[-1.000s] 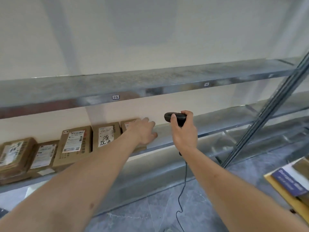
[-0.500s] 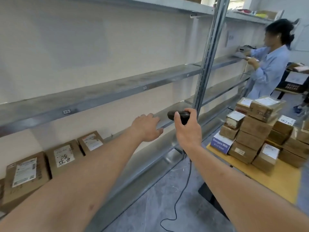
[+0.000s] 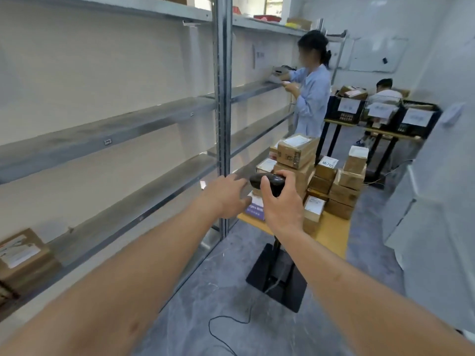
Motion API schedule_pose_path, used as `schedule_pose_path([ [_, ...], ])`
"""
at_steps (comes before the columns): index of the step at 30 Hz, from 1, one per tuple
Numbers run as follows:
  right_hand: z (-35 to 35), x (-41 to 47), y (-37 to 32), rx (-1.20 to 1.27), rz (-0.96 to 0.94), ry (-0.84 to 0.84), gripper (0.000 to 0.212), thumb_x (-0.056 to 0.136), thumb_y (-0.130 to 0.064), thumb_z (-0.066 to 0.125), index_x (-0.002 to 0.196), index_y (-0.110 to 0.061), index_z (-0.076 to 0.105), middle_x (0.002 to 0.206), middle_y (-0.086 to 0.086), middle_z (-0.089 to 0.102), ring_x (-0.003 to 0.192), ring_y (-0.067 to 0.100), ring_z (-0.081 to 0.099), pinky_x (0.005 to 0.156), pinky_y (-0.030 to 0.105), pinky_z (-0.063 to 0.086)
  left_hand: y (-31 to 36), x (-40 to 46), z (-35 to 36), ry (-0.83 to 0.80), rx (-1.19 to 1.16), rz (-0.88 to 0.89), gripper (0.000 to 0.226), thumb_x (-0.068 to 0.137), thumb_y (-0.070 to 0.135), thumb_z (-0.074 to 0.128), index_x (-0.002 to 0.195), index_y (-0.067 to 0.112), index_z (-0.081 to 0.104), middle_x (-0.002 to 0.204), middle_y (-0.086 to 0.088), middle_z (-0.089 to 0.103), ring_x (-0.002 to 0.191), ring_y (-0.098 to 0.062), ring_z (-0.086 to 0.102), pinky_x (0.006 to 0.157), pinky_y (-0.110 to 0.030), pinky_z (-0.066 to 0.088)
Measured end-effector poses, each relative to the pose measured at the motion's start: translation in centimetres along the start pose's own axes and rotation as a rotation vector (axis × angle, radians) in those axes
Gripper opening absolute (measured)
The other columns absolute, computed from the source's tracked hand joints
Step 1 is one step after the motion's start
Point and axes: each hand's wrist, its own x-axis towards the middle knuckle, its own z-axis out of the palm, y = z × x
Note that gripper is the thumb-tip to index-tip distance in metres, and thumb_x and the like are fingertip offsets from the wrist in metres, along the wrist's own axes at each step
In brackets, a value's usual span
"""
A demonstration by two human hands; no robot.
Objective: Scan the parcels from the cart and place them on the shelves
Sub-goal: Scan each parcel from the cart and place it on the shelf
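Two bare hands reach out between the metal shelves and a cart stacked with parcels.

The right hand point(image 3: 280, 204) grips one black scanner point(image 3: 267, 181), fingers curled round its body; its cable point(image 3: 231, 327) trails down onto the grey floor. The left hand point(image 3: 226, 196) holds nothing, fingers loosely spread just beside the scanner. Roughly a dozen brown parcels point(image 3: 298, 150) are piled on the yellow cart point(image 3: 331, 232), most toward its far edge, one blue-labelled flat item at the near left corner. One shelved parcel point(image 3: 23, 255) lies at the left end of the lower shelf point(image 3: 133, 201). Three shelf levels point(image 3: 102, 132) show, split by one upright post point(image 3: 222, 98). Two other people are in the white-walled room: one in a blue shirt point(image 3: 312, 98) at the far shelves, one seated behind two black crates point(image 3: 416, 122).
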Motion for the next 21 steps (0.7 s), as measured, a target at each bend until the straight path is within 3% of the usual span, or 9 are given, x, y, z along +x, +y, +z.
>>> schedule_pose_path([
  [10,-8.8,6.2,9.6,-0.04,0.149,0.119,0.032,0.103,-0.055,0.054,0.128,-0.036,0.046,0.103,-0.008,0.067,0.09,0.02,0.066,0.074,0.039,0.053,12.0,9.4,4.8,-0.137,-0.021,0.132,0.062,0.099,0.057,0.052,0.152,0.024,0.046,0.149,-0.006,0.049,0.137,-0.032,0.047,0.108,-0.048,0.046],
  [17,-10.5,12.7,16.8,-0.087,0.268,0.198,0.034,0.102,-0.057,0.054,0.129,-0.038,0.045,0.098,-0.017,0.062,0.09,0.014,0.065,0.076,0.039,0.055,16.4,18.8,10.4,-0.228,-0.033,0.205,0.062,0.099,0.059,0.052,0.152,0.026,0.046,0.149,-0.006,0.049,0.135,-0.031,0.049,0.106,-0.05,0.048],
  [21,-10.6,17.3,20.7,-0.142,0.341,0.239,0.035,0.102,-0.057,0.053,0.131,-0.038,0.045,0.101,-0.013,0.063,0.092,0.016,0.065,0.077,0.041,0.058,18.2,24.6,13.7,-0.27,-0.058,0.27,0.062,0.099,0.055,0.054,0.154,0.026,0.044,0.15,-0.005,0.05,0.134,-0.03,0.05,0.104,-0.048,0.048],
])
